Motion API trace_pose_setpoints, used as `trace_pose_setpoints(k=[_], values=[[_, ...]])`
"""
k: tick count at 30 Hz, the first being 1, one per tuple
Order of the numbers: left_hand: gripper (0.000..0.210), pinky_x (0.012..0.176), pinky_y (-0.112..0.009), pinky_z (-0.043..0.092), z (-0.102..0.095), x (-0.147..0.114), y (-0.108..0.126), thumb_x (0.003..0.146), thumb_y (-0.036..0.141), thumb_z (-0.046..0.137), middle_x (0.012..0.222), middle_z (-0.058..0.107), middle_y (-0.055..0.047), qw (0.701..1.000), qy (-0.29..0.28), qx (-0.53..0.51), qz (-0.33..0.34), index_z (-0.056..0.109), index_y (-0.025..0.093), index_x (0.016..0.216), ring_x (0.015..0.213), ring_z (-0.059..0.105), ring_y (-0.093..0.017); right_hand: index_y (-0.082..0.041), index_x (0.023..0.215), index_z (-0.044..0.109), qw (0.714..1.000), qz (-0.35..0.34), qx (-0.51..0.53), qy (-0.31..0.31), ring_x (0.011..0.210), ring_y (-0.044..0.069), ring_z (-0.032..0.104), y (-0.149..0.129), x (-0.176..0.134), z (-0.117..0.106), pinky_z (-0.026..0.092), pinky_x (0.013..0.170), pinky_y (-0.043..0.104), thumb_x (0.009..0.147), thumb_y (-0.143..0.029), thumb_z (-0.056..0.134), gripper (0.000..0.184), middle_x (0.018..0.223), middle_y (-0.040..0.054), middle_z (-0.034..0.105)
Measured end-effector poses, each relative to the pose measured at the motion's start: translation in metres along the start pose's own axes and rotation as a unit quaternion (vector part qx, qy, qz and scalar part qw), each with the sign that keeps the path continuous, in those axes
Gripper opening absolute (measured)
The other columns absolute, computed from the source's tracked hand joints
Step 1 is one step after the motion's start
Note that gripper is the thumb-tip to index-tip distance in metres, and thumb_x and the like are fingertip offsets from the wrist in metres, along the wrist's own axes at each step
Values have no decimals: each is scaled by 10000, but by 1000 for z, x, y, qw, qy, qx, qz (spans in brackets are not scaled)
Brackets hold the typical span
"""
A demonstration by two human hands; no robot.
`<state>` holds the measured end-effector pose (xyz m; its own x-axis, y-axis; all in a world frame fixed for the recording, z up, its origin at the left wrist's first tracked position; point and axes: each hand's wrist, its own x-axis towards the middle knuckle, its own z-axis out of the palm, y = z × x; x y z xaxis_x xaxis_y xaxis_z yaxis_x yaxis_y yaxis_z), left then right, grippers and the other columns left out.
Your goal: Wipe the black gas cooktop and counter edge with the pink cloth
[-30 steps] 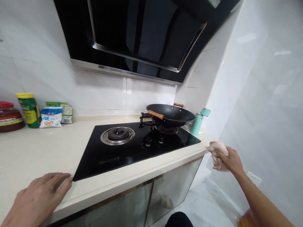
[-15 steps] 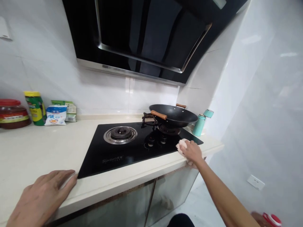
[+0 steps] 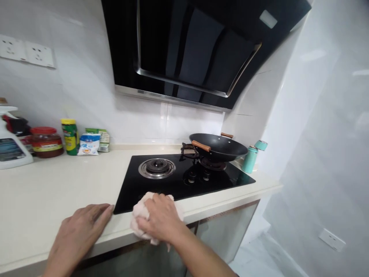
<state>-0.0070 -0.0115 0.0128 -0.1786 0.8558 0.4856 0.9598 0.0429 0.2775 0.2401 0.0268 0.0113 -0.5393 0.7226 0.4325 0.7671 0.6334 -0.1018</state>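
Observation:
A bunched pale pink cloth (image 3: 141, 217) is under my right hand (image 3: 161, 215), whose fingers curl over it. The cloth lies across the front edge of the black gas hob (image 3: 170, 192) and the cream counter strip, with part hanging over the edge. My left hand (image 3: 82, 227) rests on the counter just left of the hob's front left corner, fingers stretched out, holding nothing. A black wok (image 3: 221, 148) with wooden handles sits on the right burner. The left burner (image 3: 157, 168) is bare, and two knobs (image 3: 198, 176) stand between the burners.
Above hangs a black range hood (image 3: 184, 46). Along the back left stand a spray bottle (image 3: 11, 142), a red-lidded jar (image 3: 46, 142), a green yellow-capped container (image 3: 69, 136) and small packets (image 3: 89, 144). A turquoise flask (image 3: 250, 159) stands right of the wok.
My right hand has moved left with the cloth, from the hob's front right to its front left. The view has shifted left, while my left hand stays by the hob's corner.

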Motion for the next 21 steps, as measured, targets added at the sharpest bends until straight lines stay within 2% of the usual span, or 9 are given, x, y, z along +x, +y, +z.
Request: trace_pose_setpoints(k=[3,5,7,14,18,21], values=[[488,896,-371,486,-4,-2,2,976,486,368,1125,783,-80,999,-38,-25,9,776,226,1040,1083,689,-275,-262,1158,620,996,-78,36,-15,1006,246,570,-23,16,9,462,895,397,886,-650,565,477,1116,50,637],[511,902,-387,492,-4,-3,1,980,493,345,1108,782,-94,999,-32,-31,-2,772,217,1035,1078,694,-282,-267,1171,624,993,-102,46,-25,997,236,575,-24,28,9,462,891,384,868,-649,595,488,1115,42,641],[512,912,-393,493,-2,-5,-2,980,504,339,1101,783,-78,999,-27,-36,-15,768,229,1020,1075,694,-278,-254,1159,639,995,-92,36,-31,1004,236,580,-14,42,7,456,890,383,864,-617,621,468,1116,52,647],[424,953,-396,469,3,-13,-7,980,487,417,1135,773,-52,997,-14,-80,6,768,263,1063,1095,670,-252,-190,1138,666,994,87,-55,-36,1115,270,594,48,80,-1,415,968,407,964,-453,535,341,1164,124,663],[376,946,-416,473,4,-19,-7,975,468,462,1134,768,-55,995,-3,-94,23,772,276,1068,1084,673,-253,-116,1169,649,975,199,-92,-30,1117,343,617,81,96,8,436,936,468,976,-371,508,349,1192,228,641],[332,937,-428,491,7,-23,-8,969,447,497,1114,770,-53,994,7,-102,44,772,283,1057,1058,682,-252,-96,1194,639,957,266,-109,-37,1131,370,636,109,111,16,462,918,476,965,-329,515,349,1212,268,628]])
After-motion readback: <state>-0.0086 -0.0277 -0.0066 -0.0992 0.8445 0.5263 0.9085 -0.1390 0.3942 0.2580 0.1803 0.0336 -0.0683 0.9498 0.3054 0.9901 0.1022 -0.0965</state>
